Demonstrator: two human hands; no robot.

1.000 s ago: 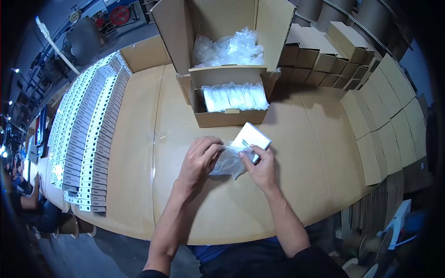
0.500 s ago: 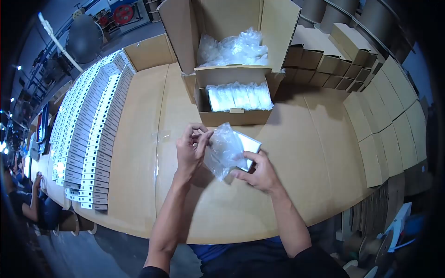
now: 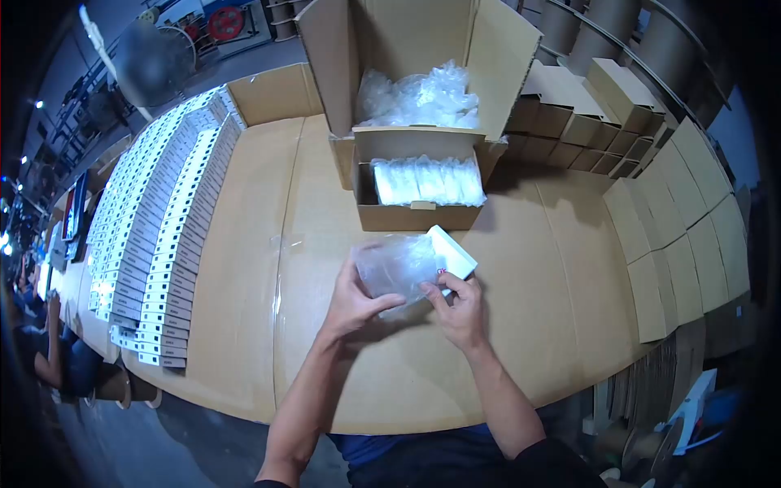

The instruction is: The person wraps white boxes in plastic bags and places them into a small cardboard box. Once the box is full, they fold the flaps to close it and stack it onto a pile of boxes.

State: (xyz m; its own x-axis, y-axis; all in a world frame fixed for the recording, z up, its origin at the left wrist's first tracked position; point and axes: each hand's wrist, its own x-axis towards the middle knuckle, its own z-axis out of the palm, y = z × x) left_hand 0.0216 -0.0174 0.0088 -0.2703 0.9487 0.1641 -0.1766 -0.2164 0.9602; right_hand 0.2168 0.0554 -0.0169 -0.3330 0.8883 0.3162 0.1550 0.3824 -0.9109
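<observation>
Between my hands, over the cardboard-covered table [image 3: 390, 382], a transparent plastic bag [image 3: 394, 267] is spread out fairly flat. My left hand [image 3: 351, 302] grips its left side, thumb in front and fingers behind. The fingers of my right hand [image 3: 457, 313] pinch the bag's right edge and also hold a small white box [image 3: 452, 254]. That box sticks out tilted at the upper right, partly behind the bag. Just beyond my hands stands an open carton [image 3: 419, 218] with a row of bagged items [image 3: 427, 180].
Behind the carton, a taller open box [image 3: 411, 37] holds loose plastic bags [image 3: 423, 98]. Long stacks of white boxes [image 3: 175, 236] line the left side. Brown cartons are piled at the right [image 3: 687, 236] and back right [image 3: 569, 122]. A person [image 3: 53, 350] sits at far left.
The crumpled bag is now stretched flatter. My left hand has moved from pinching its top to gripping its left side, and the white box shows further out at the upper right.
</observation>
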